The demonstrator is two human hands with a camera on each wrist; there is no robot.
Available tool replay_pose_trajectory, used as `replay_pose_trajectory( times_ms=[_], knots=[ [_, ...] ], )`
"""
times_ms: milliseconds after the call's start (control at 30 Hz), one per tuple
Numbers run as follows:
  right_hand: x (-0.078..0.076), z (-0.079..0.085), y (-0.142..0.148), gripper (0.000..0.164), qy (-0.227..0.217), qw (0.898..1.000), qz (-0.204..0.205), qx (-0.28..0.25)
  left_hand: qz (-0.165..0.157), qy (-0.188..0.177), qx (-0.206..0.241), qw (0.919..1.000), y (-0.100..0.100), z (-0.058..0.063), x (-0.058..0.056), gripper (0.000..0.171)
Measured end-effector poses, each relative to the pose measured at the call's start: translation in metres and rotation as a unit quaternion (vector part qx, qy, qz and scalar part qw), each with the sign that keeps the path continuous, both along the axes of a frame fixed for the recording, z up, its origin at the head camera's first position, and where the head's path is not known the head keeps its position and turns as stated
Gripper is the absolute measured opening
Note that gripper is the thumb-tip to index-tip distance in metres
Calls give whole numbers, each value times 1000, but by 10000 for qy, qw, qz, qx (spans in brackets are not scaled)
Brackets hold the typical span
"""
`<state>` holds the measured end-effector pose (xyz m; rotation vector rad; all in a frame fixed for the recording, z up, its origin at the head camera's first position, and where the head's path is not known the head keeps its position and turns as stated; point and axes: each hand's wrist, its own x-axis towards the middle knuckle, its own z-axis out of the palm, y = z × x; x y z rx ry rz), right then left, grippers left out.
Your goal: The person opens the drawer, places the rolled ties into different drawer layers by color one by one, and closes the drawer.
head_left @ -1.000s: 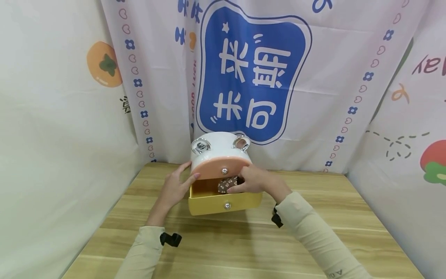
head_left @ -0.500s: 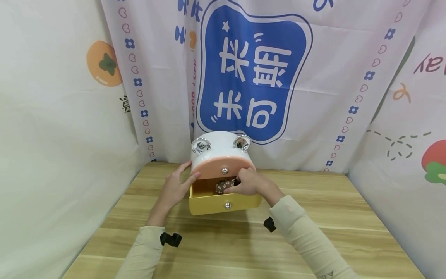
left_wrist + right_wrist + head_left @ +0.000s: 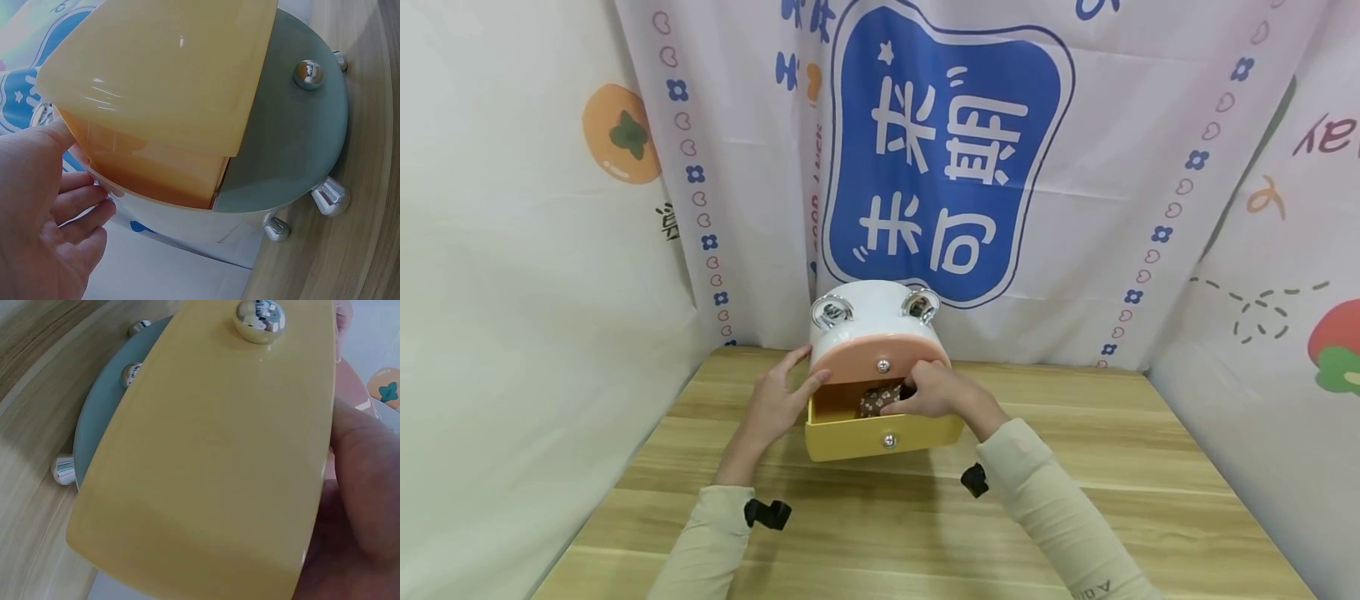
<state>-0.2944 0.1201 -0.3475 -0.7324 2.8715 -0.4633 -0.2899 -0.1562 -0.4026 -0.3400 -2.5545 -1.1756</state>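
A rounded white storage box [image 3: 874, 312] shaped like an alarm clock stands at the back of the table, its yellow drawer [image 3: 850, 442] pulled out. My left hand [image 3: 773, 406] holds the box's left side, thumb at the front edge and fingers along the wall. Inside the drawer, my right hand [image 3: 938, 392] pinches a brown flower-patterned item [image 3: 872, 402]; its far end is hidden by the fingers. Seen from the right wrist, the drawer front with its silver knob [image 3: 261, 320] covers what the fingers hold.
Above the yellow drawer is a closed pink drawer [image 3: 857, 363]; below it, a closed green drawer [image 3: 284, 125]. Silver feet [image 3: 330, 196] raise the box off the wooden table [image 3: 880, 533]. A printed curtain [image 3: 760, 292] hangs close behind.
My right hand and the brown patterned item have shifted slightly left inside the drawer, the forearm following. The left hand keeps its place on the box.
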Motion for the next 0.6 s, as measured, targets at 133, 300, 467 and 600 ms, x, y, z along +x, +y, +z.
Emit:
replay_pose_trajectory(
  times_ms=[133, 300, 467, 600],
  knots=[
    [1, 4, 5, 53, -320, 9991, 146, -243, -31, 14, 12, 10000, 0, 0, 0, 77],
    [4, 10, 12, 37, -577, 9949, 494, -658, -20, 31, 38, 10000, 0, -1, 0, 78],
    [10, 20, 18, 22, -526, 9935, 685, -744, -14, -12, 78, 10000, -1, -1, -1, 79],
    [18, 32, 23, 16, -286, 9957, 622, -627, -23, -91, 96, 9999, -1, -2, -2, 79]
  ],
)
